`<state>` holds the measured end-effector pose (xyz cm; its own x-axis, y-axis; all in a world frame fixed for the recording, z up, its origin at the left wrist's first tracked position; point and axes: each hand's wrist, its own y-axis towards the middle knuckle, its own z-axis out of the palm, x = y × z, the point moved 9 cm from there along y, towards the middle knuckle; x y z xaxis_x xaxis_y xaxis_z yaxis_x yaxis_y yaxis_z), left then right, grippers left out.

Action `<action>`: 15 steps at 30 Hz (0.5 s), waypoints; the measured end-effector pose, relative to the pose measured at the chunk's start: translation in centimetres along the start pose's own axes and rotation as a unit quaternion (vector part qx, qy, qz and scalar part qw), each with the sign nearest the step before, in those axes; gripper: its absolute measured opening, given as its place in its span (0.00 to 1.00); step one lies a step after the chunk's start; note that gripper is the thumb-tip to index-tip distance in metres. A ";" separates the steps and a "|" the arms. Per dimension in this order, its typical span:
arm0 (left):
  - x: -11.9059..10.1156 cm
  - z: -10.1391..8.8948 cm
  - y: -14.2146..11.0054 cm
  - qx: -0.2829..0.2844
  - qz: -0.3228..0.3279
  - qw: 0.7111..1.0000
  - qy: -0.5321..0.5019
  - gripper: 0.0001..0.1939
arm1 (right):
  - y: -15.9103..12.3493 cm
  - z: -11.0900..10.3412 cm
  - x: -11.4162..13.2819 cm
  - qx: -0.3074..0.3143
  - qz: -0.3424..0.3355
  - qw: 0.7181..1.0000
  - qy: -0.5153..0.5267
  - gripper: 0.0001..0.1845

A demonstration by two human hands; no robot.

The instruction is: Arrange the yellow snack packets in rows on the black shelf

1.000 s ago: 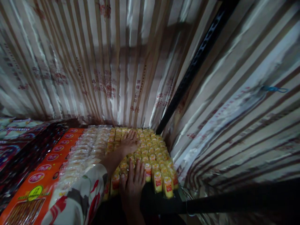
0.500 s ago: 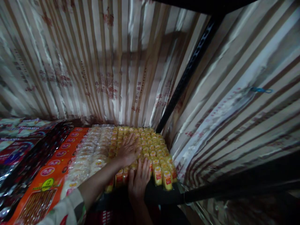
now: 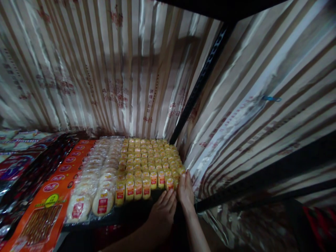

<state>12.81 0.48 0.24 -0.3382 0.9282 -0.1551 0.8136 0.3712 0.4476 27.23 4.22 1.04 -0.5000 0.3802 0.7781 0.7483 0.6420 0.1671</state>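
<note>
Small yellow individually wrapped snack packets (image 3: 147, 159) with red-and-white labels stand in close rows on a dark shelf (image 3: 126, 215). My left hand (image 3: 164, 208) lies with stretched fingers against the front packets at the right corner of the block. My right hand (image 3: 186, 189) is held along the block's right side, fingers extended and pointing away from me, touching or very near the end packets. Neither hand is closed round a packet. The fingers partly cover the packets at that corner.
Left of the yellow packets are two rows of round white wrapped crackers (image 3: 103, 199), then orange snack bags (image 3: 43, 217) and dark shiny bags (image 3: 18, 168). A black shelf post (image 3: 199, 87) rises at the back corner. Striped plastic sheeting (image 3: 126, 70) hangs behind and at the right.
My left hand has come off the tops of the packets to the front right corner. My right hand has moved from the front to the right side. Front packets at the right sit farther back.
</note>
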 end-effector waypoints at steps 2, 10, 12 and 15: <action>-0.3 0.9 0.8 -0.013 0.013 1.000 0.008 0.25 | -0.3 0.3 0.2 0.017 0.004 1.000 0.021 0.45; -1.0 0.2 2.1 -0.062 0.072 0.995 0.040 0.22 | -0.3 0.1 -0.3 0.045 0.053 0.993 0.097 0.42; -1.6 0.5 2.4 -0.069 0.110 0.991 0.037 0.20 | 0.0 0.3 -0.6 0.051 0.061 0.990 0.116 0.42; -1.8 1.4 3.0 -0.067 0.141 0.987 0.030 0.18 | 0.5 0.2 -1.3 0.041 0.087 0.987 0.131 0.42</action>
<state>16.51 -0.06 0.67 -0.1379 0.9895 0.0442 0.8105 0.0871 0.5792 28.15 4.22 0.00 -0.2289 0.3110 0.9224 0.7701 0.6375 -0.0239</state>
